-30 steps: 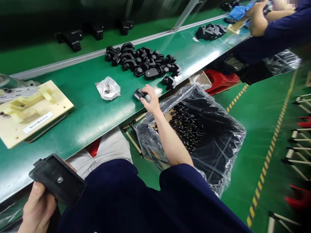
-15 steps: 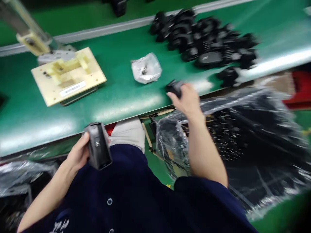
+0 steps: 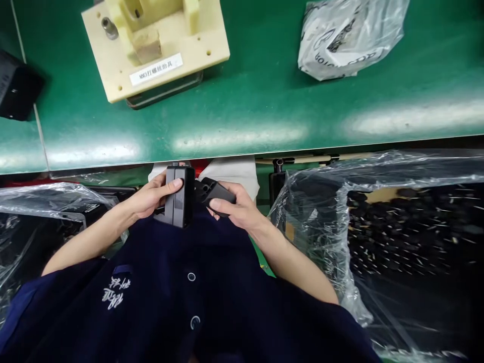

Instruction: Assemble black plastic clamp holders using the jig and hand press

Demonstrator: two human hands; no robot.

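Note:
Close in front of my body, my left hand [image 3: 153,195] is closed round a black boxy housing [image 3: 180,196], its thumb on the near face. My right hand [image 3: 238,204] grips a smaller black part [image 3: 217,195] between thumb and fingers. The inner end of that part is right beside the housing; whether they touch is unclear. Both pieces are held below the front edge of the green bench [image 3: 242,136].
A cream fixture [image 3: 204,48] with a white label is on the bench. Right of it lies a plastic bag [image 3: 351,40]; a black box [image 3: 17,85] is at far left. Plastic-lined bins [image 3: 342,222] of black parts flank me.
My right hand has come back from the bench with the small black part and is now beside the housing. The housing has turned in my left hand. The view has shifted left and closer.

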